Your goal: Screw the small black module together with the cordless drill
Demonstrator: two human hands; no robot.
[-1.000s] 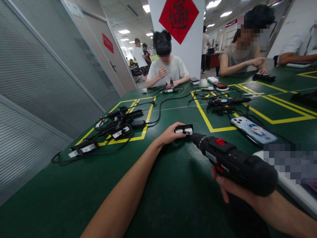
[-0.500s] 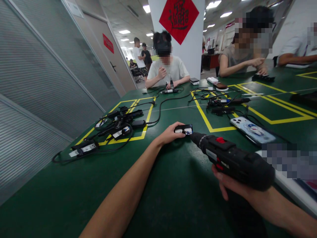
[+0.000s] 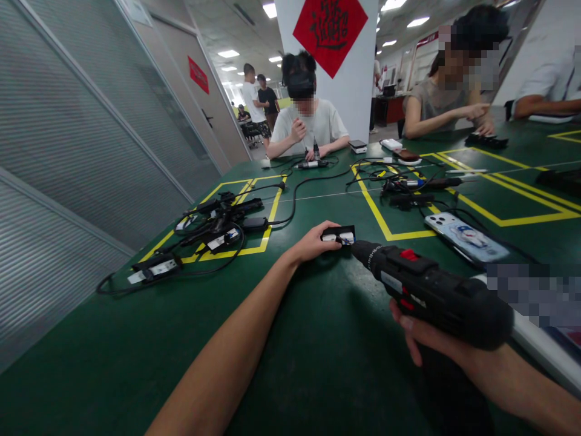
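Observation:
My left hand is closed on a small black case with white parts and a bit of blue inside, held at the green table. My right hand grips the handle of a black power drill with red switches. The drill points left, and its chuck end is right beside the case's right end. I cannot make out the bit or whether it touches the case. Most of the drill's handle is dark and hard to see.
Black devices with cables lie to the left inside yellow tape. More cables and tools lie at the right, near a phone and a white-edged object. Across the table a person and another handle small parts.
Hardly anything differs. The view has shifted slightly, and the drill appears a little further right in the picture, still with its tip beside the case.

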